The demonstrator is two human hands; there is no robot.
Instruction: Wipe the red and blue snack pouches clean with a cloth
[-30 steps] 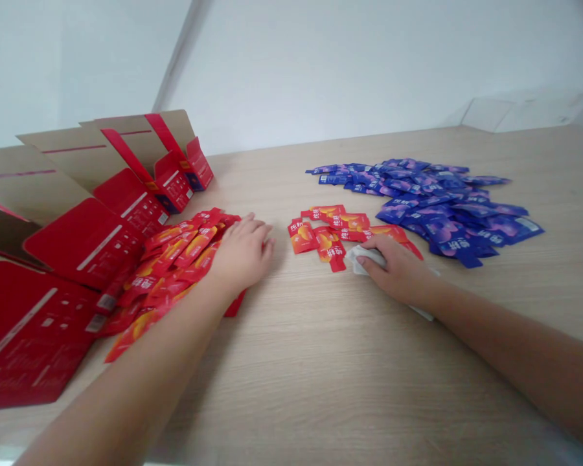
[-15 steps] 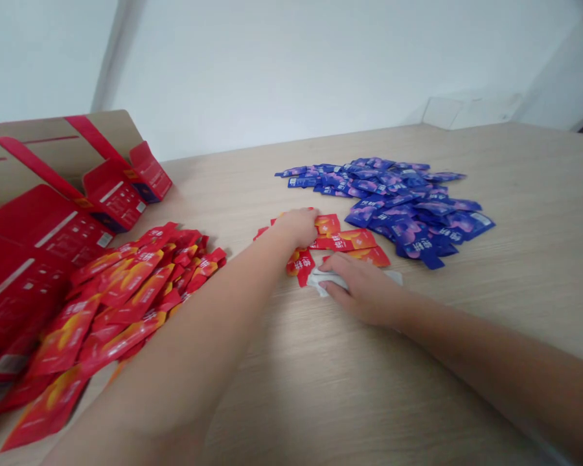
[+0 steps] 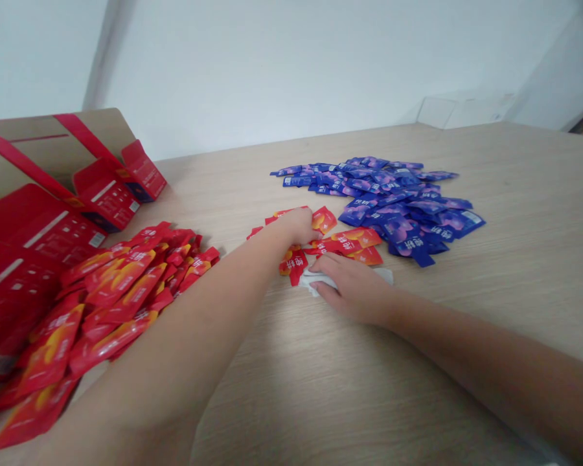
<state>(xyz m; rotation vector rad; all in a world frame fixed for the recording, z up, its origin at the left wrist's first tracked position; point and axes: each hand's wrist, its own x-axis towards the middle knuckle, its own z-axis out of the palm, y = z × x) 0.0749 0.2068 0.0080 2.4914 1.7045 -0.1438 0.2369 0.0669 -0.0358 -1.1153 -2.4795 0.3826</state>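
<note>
My left hand (image 3: 300,225) reaches into a small group of red-and-orange sachets in the middle of the table. Its fingers are curled onto a red sachet (image 3: 324,221) that sits at a tilt; the fingertips are partly hidden. Close by on the right, my right hand (image 3: 352,288) is closed over a crumpled white wipe (image 3: 385,276), pressing it against the tabletop. Other red sachets (image 3: 342,243) lie flat between the two hands, and one more (image 3: 293,264) touches the wipe's left end.
A big heap of red sachets (image 3: 126,278) covers the left side, beside red cartons (image 3: 104,194) with raised flaps. Farther back to the right lies a spread pile of blue-purple sachets (image 3: 388,200). A white wall (image 3: 282,71) stands behind the wooden table (image 3: 291,388).
The sachet at my left fingers has turned and tipped up. My right hand stays on the wipe. The whole view has shifted slightly.
</note>
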